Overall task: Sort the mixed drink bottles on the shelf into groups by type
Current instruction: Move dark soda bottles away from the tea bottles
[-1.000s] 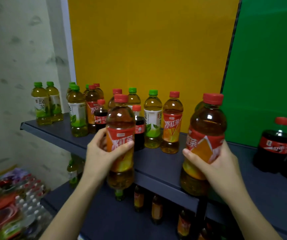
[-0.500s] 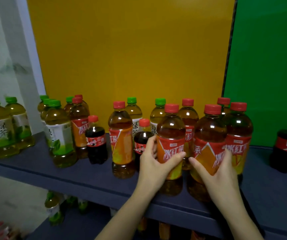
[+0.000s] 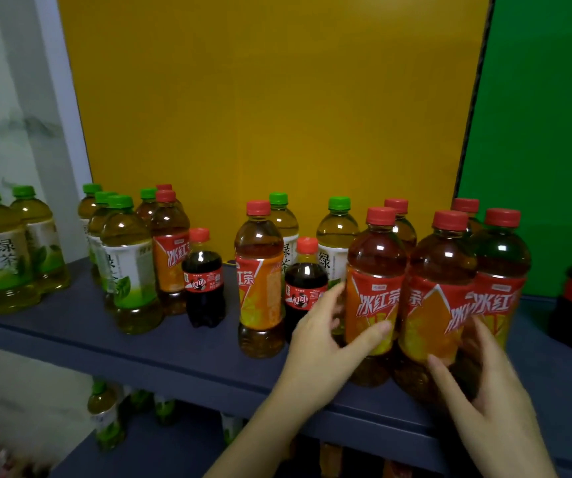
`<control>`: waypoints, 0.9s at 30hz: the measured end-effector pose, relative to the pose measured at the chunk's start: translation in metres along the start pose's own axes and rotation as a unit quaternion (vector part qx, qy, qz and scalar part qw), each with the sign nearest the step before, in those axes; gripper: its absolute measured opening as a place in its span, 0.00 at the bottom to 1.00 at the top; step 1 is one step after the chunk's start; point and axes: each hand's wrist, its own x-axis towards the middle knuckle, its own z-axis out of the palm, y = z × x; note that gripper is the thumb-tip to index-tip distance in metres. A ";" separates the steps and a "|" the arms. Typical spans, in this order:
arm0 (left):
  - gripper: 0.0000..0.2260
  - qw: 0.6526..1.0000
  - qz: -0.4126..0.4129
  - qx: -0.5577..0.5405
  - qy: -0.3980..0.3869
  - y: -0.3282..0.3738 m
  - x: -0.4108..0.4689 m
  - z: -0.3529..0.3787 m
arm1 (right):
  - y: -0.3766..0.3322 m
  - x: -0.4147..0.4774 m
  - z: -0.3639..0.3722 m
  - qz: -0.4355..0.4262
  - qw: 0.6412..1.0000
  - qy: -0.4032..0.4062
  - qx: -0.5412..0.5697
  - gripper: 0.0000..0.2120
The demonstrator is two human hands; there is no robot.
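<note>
- Head view: the dark shelf (image 3: 70, 339) holds mixed tea and cola bottles.
- Grouping iced teas at the right seems to be the step in hand.
- On the shelf, the left hand (image 3: 322, 339) wraps an iced tea bottle (image 3: 374, 257); the right hand (image 3: 491, 401) grips the neighbouring iced tea bottle (image 3: 439, 270).
- Next, probably let go and pull out the small cola bottle (image 3: 303, 270).

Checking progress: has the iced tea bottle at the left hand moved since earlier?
Yes: iced tea bottle went right, past the small cola bottle, onto the shelf.
</note>
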 end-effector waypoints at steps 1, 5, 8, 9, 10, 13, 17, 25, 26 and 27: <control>0.20 0.999 0.012 0.026 0.029 -0.001 -0.009 -0.009 | 0.001 -0.006 -0.001 -0.020 0.998 0.054 -0.012 0.29; 0.07 0.975 0.057 0.062 0.208 -0.020 -0.038 -0.054 | -0.014 -0.030 0.014 -0.138 0.983 0.104 0.063 0.13; 0.08 0.948 0.044 0.108 0.296 -0.043 -0.040 -0.090 | -0.028 -0.038 0.047 -0.154 0.980 0.001 0.125 0.14; 0.09 0.940 0.038 0.125 0.315 -0.051 -0.037 -0.101 | -0.036 -0.039 0.058 -0.152 0.978 -0.035 0.141 0.17; 0.11 0.935 0.034 0.134 0.327 -0.059 -0.033 -0.111 | -0.043 -0.038 0.070 -0.145 0.973 -0.071 0.164 0.20; 0.19 0.931 0.027 0.154 0.329 -0.079 -0.014 -0.132 | -0.059 -0.025 0.102 -0.120 0.964 -0.126 0.203 0.22; 0.32 0.941 -0.021 0.209 0.267 -0.101 0.011 -0.146 | -0.074 -0.001 0.132 -0.111 0.979 -0.059 0.160 0.25; 0.35 0.970 -0.085 0.156 0.168 -0.120 0.034 -0.158 | -0.075 0.019 0.151 -0.036 0.990 -0.009 0.133 0.35; 0.32 0.971 -0.085 0.146 0.166 -0.120 0.035 -0.159 | -0.075 0.020 0.153 -0.034 0.992 -0.003 0.119 0.36; 0.30 0.973 -0.083 0.138 0.163 -0.121 0.036 -0.160 | -0.075 0.020 0.154 -0.035 0.994 0.004 0.101 0.36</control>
